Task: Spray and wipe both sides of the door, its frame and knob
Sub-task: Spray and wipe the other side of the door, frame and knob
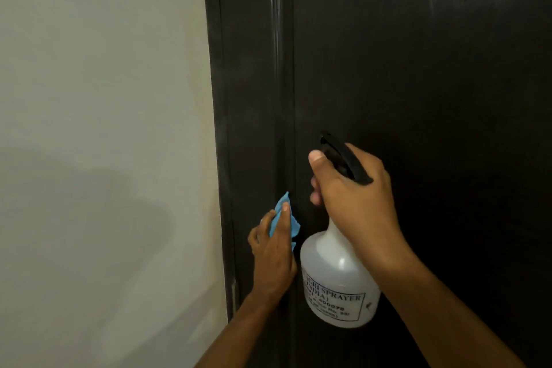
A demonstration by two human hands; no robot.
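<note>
Right hand (355,197) grips neck of translucent white plastic spray bottle (337,281), black nozzle toward dark painted door (418,69); left hand (274,254) presses crumpled blue cloth (282,219) on dark door frame (254,98), beside pale wall (104,98)

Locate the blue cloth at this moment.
Head view, lower centre: the blue cloth is held by the left hand against the dark door frame, left of the spray bottle.

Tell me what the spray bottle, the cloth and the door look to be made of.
Spray bottle: translucent white plastic body with printed lettering, black plastic trigger head.
Cloth: soft light-blue fabric, crumpled into folds, possibly microfibre.
Door: probably painted wood, dark semi-gloss; light streaks reflect off it.
</note>
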